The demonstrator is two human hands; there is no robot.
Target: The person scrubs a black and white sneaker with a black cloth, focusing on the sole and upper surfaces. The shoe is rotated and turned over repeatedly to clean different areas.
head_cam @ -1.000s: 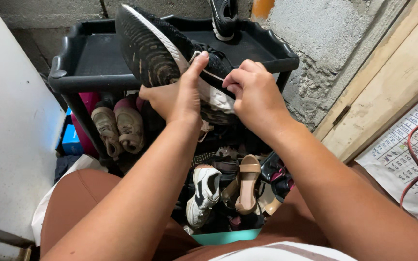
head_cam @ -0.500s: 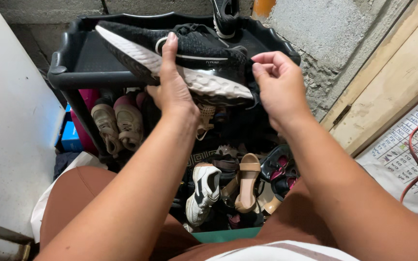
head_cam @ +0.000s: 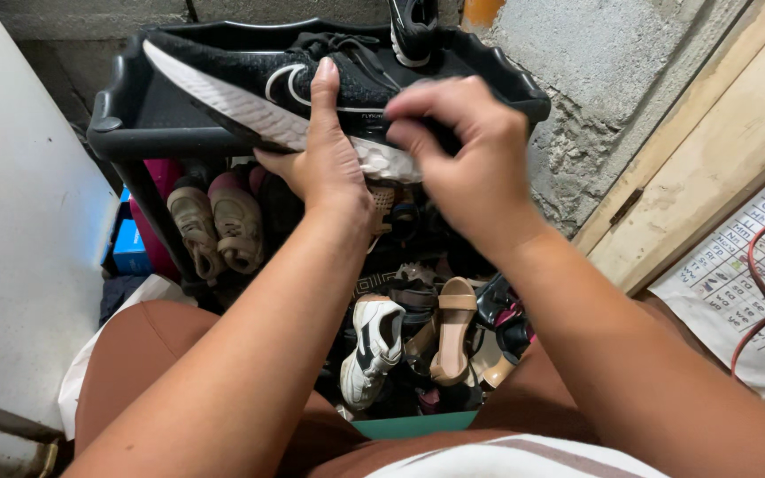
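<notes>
A black running shoe (head_cam: pixel 250 75) with a white sole lies on its side above the top tray of a black plastic shoe rack (head_cam: pixel 117 133). My left hand (head_cam: pixel 325 159) grips it from below at the middle, thumb up along the upper. My right hand (head_cam: pixel 467 150) pinches the heel end, fingers curled over it. A second black shoe (head_cam: pixel 413 26) stands at the back of the top tray.
The lower shelves hold a pair of worn pinkish-beige shoes (head_cam: pixel 219 226), a white sneaker (head_cam: pixel 374 345), a tan sandal (head_cam: pixel 453 332) and several other shoes. A white panel stands at left, a rough concrete wall and wooden frame (head_cam: pixel 692 168) at right, with a printed chart (head_cam: pixel 754 292) and red cable.
The shoe has turned from sole-up to lying on its side and moved left over the top tray. My right hand has come in from the right and closed on its heel.
</notes>
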